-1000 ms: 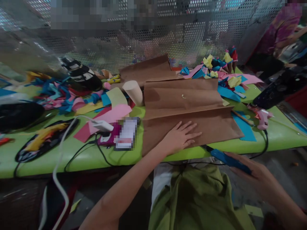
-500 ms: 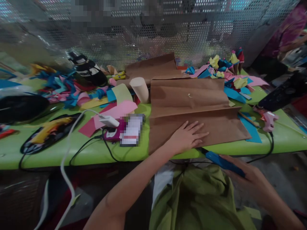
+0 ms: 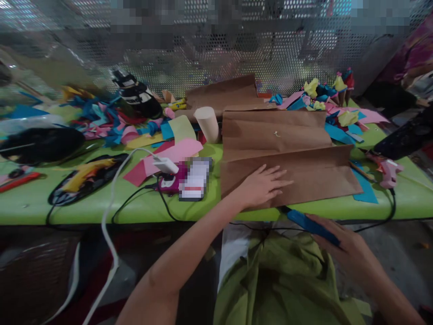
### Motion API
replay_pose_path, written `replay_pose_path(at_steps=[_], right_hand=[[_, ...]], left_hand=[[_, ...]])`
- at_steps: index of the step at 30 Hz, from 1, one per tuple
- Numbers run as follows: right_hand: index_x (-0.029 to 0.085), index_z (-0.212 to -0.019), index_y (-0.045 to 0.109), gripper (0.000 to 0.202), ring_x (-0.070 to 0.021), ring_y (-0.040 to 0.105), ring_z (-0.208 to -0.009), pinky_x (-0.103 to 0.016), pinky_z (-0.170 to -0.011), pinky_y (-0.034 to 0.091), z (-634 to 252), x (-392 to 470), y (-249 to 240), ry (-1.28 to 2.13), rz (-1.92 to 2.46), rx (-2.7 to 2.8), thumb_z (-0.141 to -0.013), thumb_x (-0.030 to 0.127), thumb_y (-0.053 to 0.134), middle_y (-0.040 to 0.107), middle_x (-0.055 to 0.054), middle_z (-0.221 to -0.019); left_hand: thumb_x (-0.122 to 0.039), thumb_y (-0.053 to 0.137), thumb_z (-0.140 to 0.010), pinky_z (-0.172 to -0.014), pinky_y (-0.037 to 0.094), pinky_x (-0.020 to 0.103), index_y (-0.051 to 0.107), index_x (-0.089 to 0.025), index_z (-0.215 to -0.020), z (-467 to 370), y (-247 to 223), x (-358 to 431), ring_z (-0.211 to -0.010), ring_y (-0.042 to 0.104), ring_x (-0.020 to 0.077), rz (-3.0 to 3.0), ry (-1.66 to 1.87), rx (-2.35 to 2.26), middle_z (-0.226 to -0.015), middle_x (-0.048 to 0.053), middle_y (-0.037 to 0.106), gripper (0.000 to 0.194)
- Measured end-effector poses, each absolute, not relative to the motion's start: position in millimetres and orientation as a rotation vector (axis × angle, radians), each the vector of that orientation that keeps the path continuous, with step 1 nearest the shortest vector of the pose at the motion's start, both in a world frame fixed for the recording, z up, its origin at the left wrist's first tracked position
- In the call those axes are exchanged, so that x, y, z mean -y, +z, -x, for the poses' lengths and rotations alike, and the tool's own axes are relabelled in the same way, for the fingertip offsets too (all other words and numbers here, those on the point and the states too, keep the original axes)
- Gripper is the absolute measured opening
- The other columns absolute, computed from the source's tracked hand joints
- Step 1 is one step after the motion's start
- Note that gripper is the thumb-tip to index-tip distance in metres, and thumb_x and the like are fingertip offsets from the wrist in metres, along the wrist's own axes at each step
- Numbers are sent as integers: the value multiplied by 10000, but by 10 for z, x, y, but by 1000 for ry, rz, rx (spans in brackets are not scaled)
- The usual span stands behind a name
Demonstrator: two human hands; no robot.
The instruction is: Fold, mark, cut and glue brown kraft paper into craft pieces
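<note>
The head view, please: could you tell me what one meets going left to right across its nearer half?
Red tool, yellow glue gun, purple socket block, left hand, right hand gripping a blue cutter, pink glue gun.

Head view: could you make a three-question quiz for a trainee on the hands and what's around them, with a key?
1. True or false: the left hand lies on the brown paper with its fingers spread.
2. Multiple choice: the right hand holds a) a pink glue gun, b) a blue cutter, c) a white plug.
3. Fill in: from the wearer's viewpoint, the cream tube is to the ___ of the brown paper.

Key: 1 true; 2 b; 3 left.
</note>
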State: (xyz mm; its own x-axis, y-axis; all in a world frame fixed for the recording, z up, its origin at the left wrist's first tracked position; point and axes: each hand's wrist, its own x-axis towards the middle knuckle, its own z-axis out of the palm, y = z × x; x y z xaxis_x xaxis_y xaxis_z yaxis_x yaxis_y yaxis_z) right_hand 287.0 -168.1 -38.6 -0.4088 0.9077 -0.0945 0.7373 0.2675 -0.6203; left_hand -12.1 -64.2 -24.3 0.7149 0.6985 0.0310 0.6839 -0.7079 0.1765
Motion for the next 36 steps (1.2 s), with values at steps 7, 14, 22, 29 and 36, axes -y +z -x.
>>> replay_pose_path(at_steps=[7,14,22,29,36], right_hand=[[386,-1422,590,495,-332,656,-1254,-496,-1019,573,-2980,1697,-491,931,1567,2220,-945,520,586,678,-2,-1391],[351,-1384,635,453,-305,697,-1192,-445,-982,596,-2642,1751,-382,939,1491,2238,-952,477,583,710,-25,-1345],[332,-1385,628,450,-303,676,-1228,-465,-1037,561,-2442,1799,-374,979,1469,2258,-962,476,574,690,-32,-1375],[339,-1407,604,445,-306,668,-1241,-489,-1029,568,-2210,1814,-412,941,1400,2294,-977,441,557,682,-31,-1386],[388,-1406,591,438,-321,637,-1279,-518,-1059,541,-2229,1816,-447,951,1445,2288,-986,502,538,663,-5,-1410]], left_hand=[[-519,312,-1063,-1263,134,498,319,-393,-1580,342,-356,793,-1576,183,237,-2784,116,-1232,-1702,3,223,532],[-516,307,-1065,-1258,142,498,331,-393,-1576,316,-422,783,-1574,188,234,-2823,157,-1234,-1700,12,235,526],[-511,274,-1071,-1256,146,489,295,-390,-1590,343,-459,778,-1578,169,221,-2849,168,-1220,-1706,0,219,533],[-512,300,-1065,-1256,135,484,313,-376,-1586,345,-436,755,-1576,172,222,-2825,168,-1209,-1705,-6,224,539],[-459,373,-1060,-1260,113,487,435,-370,-1529,705,-288,803,-1561,224,219,-2777,165,-1181,-1671,-21,323,482]])
